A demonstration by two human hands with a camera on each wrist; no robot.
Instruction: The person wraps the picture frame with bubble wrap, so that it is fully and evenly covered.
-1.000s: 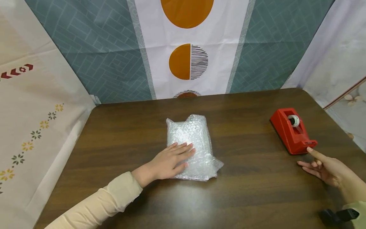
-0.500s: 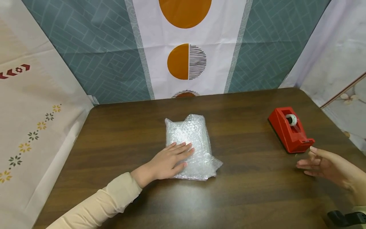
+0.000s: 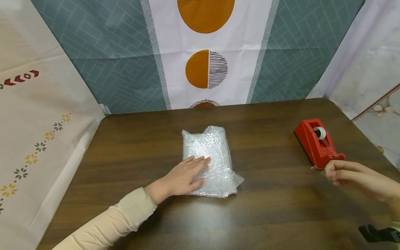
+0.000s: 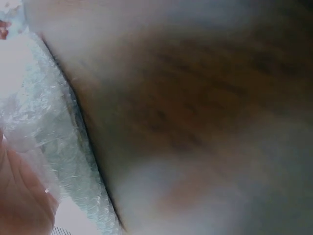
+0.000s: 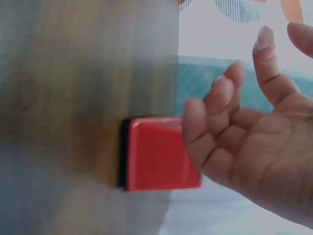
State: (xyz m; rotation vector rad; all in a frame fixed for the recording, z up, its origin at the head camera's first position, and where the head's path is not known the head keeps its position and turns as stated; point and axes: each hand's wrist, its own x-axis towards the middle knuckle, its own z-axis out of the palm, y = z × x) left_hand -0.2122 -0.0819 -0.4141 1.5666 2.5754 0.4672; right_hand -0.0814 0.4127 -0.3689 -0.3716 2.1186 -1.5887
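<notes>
A flat bubble-wrapped package (image 3: pixel 215 152) lies in the middle of the table in the head view. My left hand (image 3: pixel 179 176) rests on its lower left part, fingers straight and spread. The left wrist view shows the bubble wrap (image 4: pixel 54 117) beside part of the hand (image 4: pixel 24 191). My right hand (image 3: pixel 353 177) is just in front of the red tape dispenser (image 3: pixel 318 144), thumb and forefinger together around a barely visible piece of clear tape (image 3: pixel 323 173). In the right wrist view, a whitish film shows on a fingertip (image 5: pixel 264 39); the thumb looks apart there.
The brown wooden table (image 3: pixel 265 208) runs back to a patterned cloth wall (image 3: pixel 125 69). More cloth hangs at the left (image 3: pixel 40 114) and right. A white tape roll (image 3: pixel 319 133) sits in the dispenser. A black wrist device (image 3: pixel 378 234) is at the lower right.
My right hand has moved off the dispenser's front end and turned, and its thumb and forefinger have closed together on the tape. My left hand and the package have stayed in place.
</notes>
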